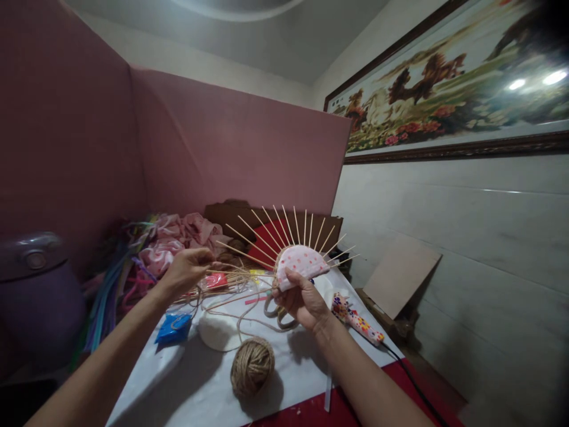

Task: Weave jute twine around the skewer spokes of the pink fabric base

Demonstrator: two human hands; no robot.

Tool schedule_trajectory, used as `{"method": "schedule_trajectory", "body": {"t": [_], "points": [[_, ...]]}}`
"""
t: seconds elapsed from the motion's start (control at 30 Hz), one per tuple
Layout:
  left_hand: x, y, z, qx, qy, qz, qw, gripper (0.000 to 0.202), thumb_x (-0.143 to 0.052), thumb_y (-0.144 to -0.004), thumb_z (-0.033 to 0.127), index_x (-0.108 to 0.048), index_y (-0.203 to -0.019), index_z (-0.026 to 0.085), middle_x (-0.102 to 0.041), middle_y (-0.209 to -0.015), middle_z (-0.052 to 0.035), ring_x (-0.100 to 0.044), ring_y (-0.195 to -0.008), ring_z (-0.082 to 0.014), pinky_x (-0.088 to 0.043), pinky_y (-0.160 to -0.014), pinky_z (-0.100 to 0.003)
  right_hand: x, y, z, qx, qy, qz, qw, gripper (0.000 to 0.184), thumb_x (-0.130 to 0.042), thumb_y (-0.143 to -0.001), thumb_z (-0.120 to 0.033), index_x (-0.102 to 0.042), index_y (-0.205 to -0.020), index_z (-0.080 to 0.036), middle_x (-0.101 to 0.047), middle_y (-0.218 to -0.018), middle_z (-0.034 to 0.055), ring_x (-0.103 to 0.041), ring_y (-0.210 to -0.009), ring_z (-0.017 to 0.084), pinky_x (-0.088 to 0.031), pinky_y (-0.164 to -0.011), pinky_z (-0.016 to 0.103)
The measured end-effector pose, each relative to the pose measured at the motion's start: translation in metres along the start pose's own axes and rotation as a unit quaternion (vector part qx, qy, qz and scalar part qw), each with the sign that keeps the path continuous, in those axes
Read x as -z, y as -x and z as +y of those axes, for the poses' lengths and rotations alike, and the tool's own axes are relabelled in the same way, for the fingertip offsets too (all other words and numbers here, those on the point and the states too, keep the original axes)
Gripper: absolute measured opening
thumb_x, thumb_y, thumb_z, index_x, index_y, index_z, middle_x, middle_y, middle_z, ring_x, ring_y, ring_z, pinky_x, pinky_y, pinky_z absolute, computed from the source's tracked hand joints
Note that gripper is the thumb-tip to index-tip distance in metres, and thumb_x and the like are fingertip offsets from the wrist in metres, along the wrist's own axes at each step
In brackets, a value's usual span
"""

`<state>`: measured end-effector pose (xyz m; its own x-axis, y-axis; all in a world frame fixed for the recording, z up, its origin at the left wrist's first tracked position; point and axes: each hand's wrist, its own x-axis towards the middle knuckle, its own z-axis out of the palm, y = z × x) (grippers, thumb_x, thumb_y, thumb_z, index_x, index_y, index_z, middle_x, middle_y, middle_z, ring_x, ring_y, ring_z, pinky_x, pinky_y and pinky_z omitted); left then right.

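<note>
A pink panel (240,154) stands behind the bench (195,385), and a framed picture of horses (413,89) hangs on the right wall. The bench has a white cover over red. A purple container (40,308) stands to its left, and a heap of pink cloth (186,237) lies near the back left.

Above the middle of the bench is a half-round piece (302,261) with pink-red dots on pale cloth, thin sticks (266,228) fanning out from its curved edge. The right hand (304,302) has its grip on the lower left part of this piece, thumb across the front. The left hand (191,270), grip drawn narrow, pinches a strand of twine (252,366); the rest sits wound in a ball toward the front of the bench.

A flower-patterned glue gun (358,322) lies right of the right hand. A white disc (217,333) lies behind and left of the ball, with a blue packet (173,328) just beside it. A narrow clear strip (328,391) lies by the front edge.
</note>
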<state>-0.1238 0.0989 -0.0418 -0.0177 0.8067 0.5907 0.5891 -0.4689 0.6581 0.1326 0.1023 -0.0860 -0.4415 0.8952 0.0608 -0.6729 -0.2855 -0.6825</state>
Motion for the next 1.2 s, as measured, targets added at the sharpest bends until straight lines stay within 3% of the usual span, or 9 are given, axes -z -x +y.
{"method": "schedule_trajectory", "body": {"t": [0.1, 0.17, 0.27, 0.37, 0.47, 0.6, 0.7, 0.9, 1.2], "points": [[-0.015, 0.004, -0.001, 0.094, 0.087, -0.125, 0.984, 0.021, -0.068, -0.057, 0.034, -0.066, -0.067, 0.015, -0.066, -0.063, -0.0038, -0.060, -0.059, -0.0161, -0.046, -0.053, -0.026, -0.001, 0.001, 0.001, -0.007, -0.001, -0.001, 1.000, 0.012, -0.061, -0.070, -0.025, -0.057, -0.074, -0.014, -0.065, -0.059, 0.0029, -0.060, -0.053, 0.014, -0.043, -0.048, 0.022], [-0.026, 0.009, 0.008, 0.138, 0.183, -0.175, 0.957, 0.031, -0.067, -0.060, 0.035, -0.066, -0.084, 0.015, -0.069, -0.082, -0.0098, -0.063, -0.074, -0.0210, -0.049, -0.064, -0.032, -0.003, 0.002, 0.001, -0.016, -0.004, 0.001, 1.000, 0.013, -0.061, -0.070, -0.025, -0.057, -0.073, -0.013, -0.065, -0.058, 0.0028, -0.060, -0.052, 0.014, -0.043, -0.048, 0.022], [-0.040, 0.016, 0.031, 0.106, 0.275, -0.245, 0.924, 0.038, -0.064, -0.066, 0.031, -0.062, -0.101, 0.017, -0.062, -0.109, -0.0132, -0.057, -0.098, -0.0231, -0.044, -0.083, -0.036, -0.005, 0.004, 0.002, -0.020, -0.009, 0.003, 1.000, 0.013, -0.061, -0.071, -0.025, -0.057, -0.073, -0.013, -0.065, -0.058, 0.0025, -0.060, -0.051, 0.014, -0.043, -0.048, 0.023], [-0.046, 0.020, 0.046, 0.101, 0.365, -0.278, 0.883, 0.047, -0.068, -0.062, 0.022, -0.059, -0.108, 0.018, -0.058, -0.115, -0.0126, -0.056, -0.100, -0.0224, -0.043, -0.084, -0.035, -0.005, 0.004, 0.003, -0.016, -0.021, 0.002, 1.000, 0.011, -0.060, -0.072, -0.024, -0.057, -0.075, -0.014, -0.065, -0.059, 0.0030, -0.060, -0.052, 0.014, -0.043, -0.049, 0.022], [-0.048, 0.021, 0.046, 0.117, 0.386, -0.269, 0.875, 0.046, -0.070, -0.060, 0.019, -0.060, -0.105, 0.017, -0.065, -0.095, -0.0096, -0.059, -0.074, -0.0145, -0.045, -0.064, -0.026, -0.002, 0.002, 0.002, -0.008, -0.048, 0.007, 0.999, 0.008, -0.061, -0.071, -0.022, -0.057, -0.074, -0.015, -0.066, -0.060, 0.0024, -0.060, -0.053, 0.014, -0.044, -0.050, 0.023], [-0.046, 0.022, 0.040, 0.136, 0.372, -0.243, 0.885, 0.031, -0.065, -0.066, 0.028, -0.066, -0.095, 0.015, -0.052, -0.055, 0.0014, -0.035, -0.043, -0.0049, -0.023, -0.040, -0.020, -0.002, 0.002, 0.002, 0.000, -0.054, 0.011, 0.998, 0.008, -0.061, -0.071, -0.022, -0.056, -0.074, -0.016, -0.066, -0.060, 0.0024, -0.060, -0.053, 0.014, -0.044, -0.051, 0.022], [-0.046, 0.023, 0.041, 0.142, 0.327, -0.242, 0.902, 0.026, -0.064, -0.068, 0.031, -0.068, -0.087, 0.014, -0.041, -0.046, 0.0048, -0.024, -0.041, -0.0047, -0.013, -0.040, -0.023, -0.005, 0.003, 0.003, 0.001, -0.052, 0.004, 0.999, 0.008, -0.061, -0.071, -0.022, -0.056, -0.073, -0.016, -0.066, -0.059, 0.0026, -0.060, -0.052, 0.013, -0.042, -0.049, 0.022], [-0.052, 0.022, 0.042, 0.128, 0.304, -0.239, 0.913, 0.023, -0.063, -0.069, 0.035, -0.058, -0.062, 0.013, -0.038, -0.046, 0.0061, -0.023, -0.041, -0.0043, -0.013, -0.042, -0.022, -0.006, 0.004, 0.003, 0.002, -0.055, -0.001, 0.999, 0.008, -0.061, -0.070, -0.021, -0.056, -0.073, -0.016, -0.066, -0.057, 0.0023, -0.060, -0.051, 0.014, -0.043, -0.050, 0.023], [-0.057, 0.024, 0.044, 0.128, 0.268, -0.238, 0.925, 0.030, -0.062, -0.068, 0.042, -0.053, -0.062, 0.014, -0.039, -0.045, 0.0067, -0.026, -0.040, -0.0043, -0.016, -0.039, -0.020, -0.005, 0.004, 0.002, -0.013, -0.054, 0.011, 0.998, 0.010, -0.060, -0.071, -0.024, -0.056, -0.076, -0.016, -0.065, -0.059, 0.0018, -0.058, -0.051, 0.014, -0.041, -0.047, 0.022]]}}
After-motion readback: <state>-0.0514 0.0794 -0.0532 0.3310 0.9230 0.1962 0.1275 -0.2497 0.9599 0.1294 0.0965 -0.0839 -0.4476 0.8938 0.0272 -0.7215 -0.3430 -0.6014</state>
